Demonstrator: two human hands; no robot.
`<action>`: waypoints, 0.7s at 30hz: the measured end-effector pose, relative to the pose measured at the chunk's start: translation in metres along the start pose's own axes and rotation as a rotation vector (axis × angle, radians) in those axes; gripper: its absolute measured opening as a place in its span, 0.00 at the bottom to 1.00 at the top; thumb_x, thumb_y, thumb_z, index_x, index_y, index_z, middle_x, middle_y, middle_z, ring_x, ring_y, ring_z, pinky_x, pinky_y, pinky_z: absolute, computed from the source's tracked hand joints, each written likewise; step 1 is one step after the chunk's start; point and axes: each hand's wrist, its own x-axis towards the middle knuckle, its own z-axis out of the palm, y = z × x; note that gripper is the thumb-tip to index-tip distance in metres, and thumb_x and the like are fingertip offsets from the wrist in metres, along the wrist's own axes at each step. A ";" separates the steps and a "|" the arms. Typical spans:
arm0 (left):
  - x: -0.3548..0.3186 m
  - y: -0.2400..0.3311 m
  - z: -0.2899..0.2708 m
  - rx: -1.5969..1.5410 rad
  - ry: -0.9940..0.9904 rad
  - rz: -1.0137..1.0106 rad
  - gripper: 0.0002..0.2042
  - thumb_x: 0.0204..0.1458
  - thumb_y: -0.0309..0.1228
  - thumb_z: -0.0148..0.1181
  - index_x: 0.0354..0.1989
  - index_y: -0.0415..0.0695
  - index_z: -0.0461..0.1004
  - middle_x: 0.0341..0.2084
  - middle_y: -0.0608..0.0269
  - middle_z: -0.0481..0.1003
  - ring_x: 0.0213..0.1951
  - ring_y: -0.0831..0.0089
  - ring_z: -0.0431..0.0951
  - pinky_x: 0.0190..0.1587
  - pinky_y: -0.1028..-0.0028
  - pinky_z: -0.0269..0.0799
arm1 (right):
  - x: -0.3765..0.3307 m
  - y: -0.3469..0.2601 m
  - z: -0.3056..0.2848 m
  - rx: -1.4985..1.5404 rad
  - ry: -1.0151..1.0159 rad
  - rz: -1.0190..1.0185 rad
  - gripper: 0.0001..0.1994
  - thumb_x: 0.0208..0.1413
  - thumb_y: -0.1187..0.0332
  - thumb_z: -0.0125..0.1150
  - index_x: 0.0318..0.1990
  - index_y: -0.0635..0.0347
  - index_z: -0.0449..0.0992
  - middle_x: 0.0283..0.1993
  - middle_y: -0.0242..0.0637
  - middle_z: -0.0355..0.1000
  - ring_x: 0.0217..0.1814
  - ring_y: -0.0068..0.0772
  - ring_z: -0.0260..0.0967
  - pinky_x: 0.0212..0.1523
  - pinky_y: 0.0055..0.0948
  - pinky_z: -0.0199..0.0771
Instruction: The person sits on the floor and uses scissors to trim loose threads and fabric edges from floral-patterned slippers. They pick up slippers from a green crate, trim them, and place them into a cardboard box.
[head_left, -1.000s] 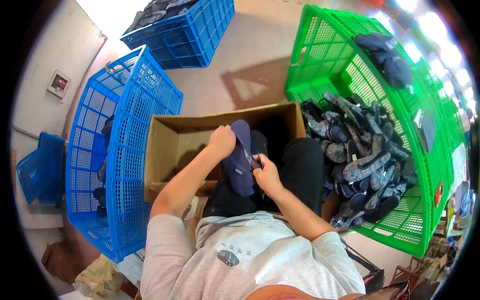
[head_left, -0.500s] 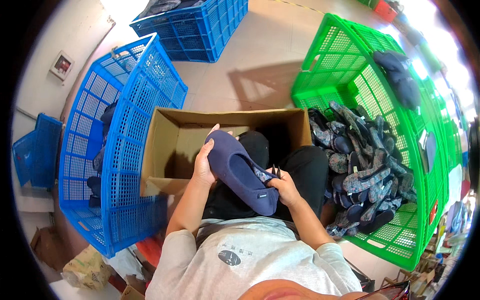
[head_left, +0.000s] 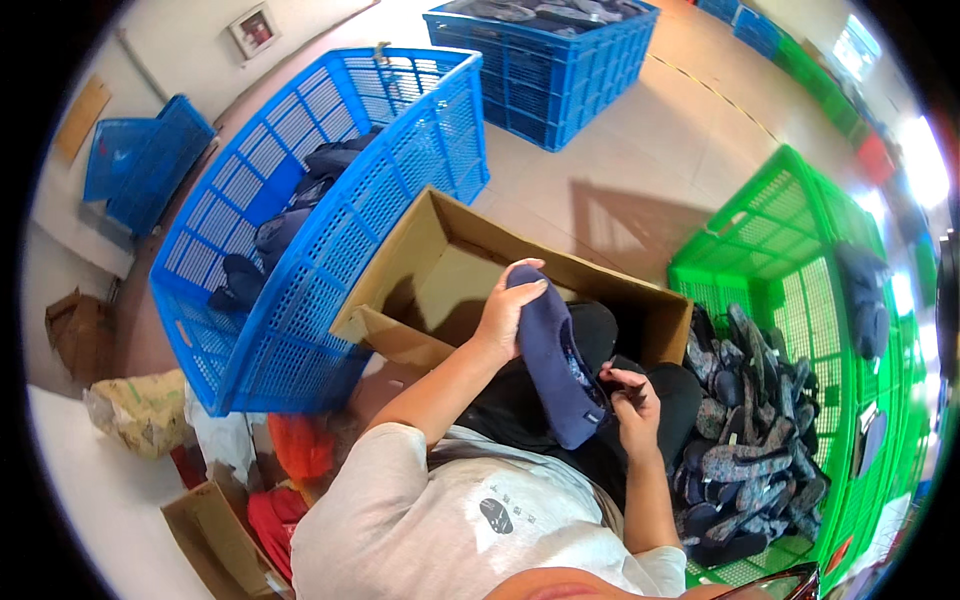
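sitting on a tan tiled floor (head_left: 640, 170), blue plastic crates (head_left: 330, 210) and a green plastic crate (head_left: 800, 230) ring an open brown cardboard box (head_left: 440, 260). both hands, left (head_left: 505, 315) and right (head_left: 632, 400), grip the dark blue fabric slipper (head_left: 555, 365) over the lap. since earlier it has turned more upright.

We see a plain navy-blue fabric slipper (head_left: 556, 365) at the centre, a brown cardboard box (head_left: 440, 265) at eleven o'clock of it, a bright blue lattice plastic crate (head_left: 330, 220) at ten, and a green lattice plastic crate (head_left: 800, 260) of grey-patterned slippers (head_left: 745, 440) at three.
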 end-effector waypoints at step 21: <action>0.003 -0.039 -0.009 0.216 0.308 0.012 0.12 0.61 0.40 0.57 0.29 0.48 0.74 0.26 0.71 0.72 0.29 0.79 0.71 0.36 0.75 0.70 | 0.023 -0.016 -0.027 0.240 0.547 0.322 0.07 0.58 0.66 0.66 0.38 0.57 0.74 0.32 0.26 0.71 0.32 0.19 0.68 0.36 0.22 0.70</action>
